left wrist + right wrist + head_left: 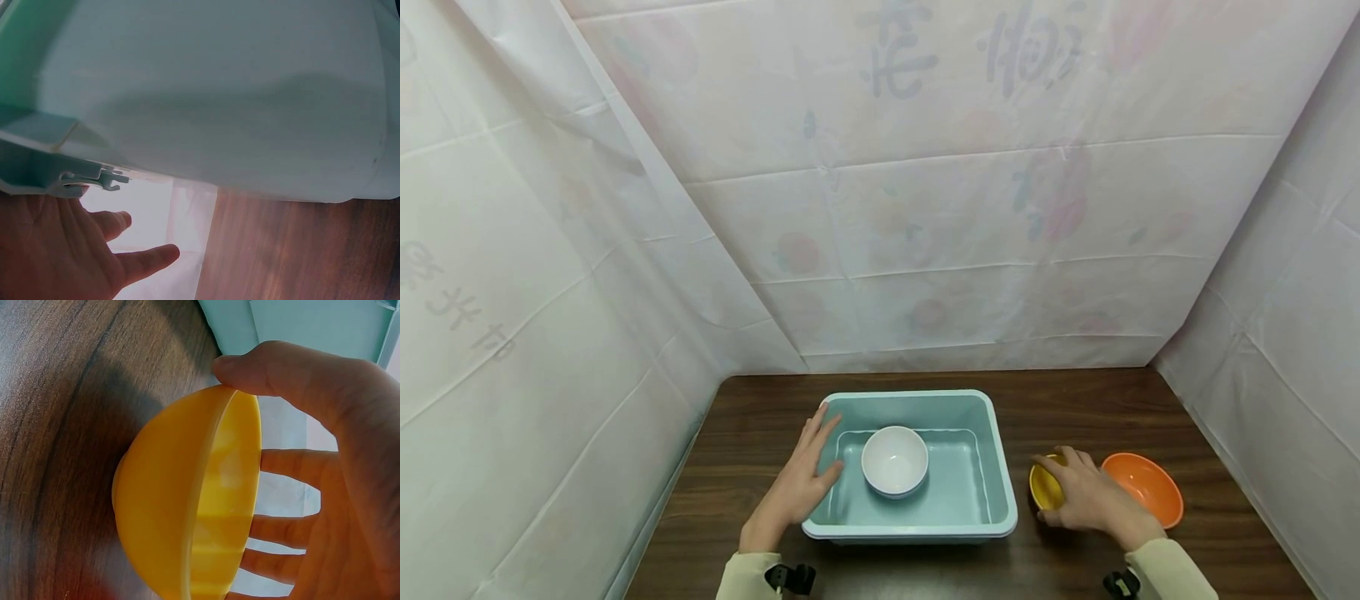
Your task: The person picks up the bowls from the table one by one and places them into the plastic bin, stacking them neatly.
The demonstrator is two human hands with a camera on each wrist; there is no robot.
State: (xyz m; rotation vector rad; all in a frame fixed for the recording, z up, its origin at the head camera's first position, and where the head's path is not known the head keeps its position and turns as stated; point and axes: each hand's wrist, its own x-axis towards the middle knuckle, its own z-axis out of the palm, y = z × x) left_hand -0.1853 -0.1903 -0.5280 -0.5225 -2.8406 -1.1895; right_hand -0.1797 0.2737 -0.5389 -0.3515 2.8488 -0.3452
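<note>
A white bowl (895,461) sits inside a pale blue-green plastic tub (910,531), a little left of its middle. My left hand (803,479) lies at the tub's left rim with fingers spread and straight. In the left wrist view, this hand (69,250) is right below the tub's rim, by a small molded clip (94,178). To the right of the tub, my right hand (1084,493) holds a yellow bowl (1043,487) by its rim. The right wrist view shows the thumb (250,370) on one side of the yellow bowl (162,487) and the other fingers across the opening.
An orange bowl (1146,487) stands just right of my right hand, partly behind the wrist. All of this is on a dark wooden table (752,433). White printed sheets (925,250) hang at the back and both sides.
</note>
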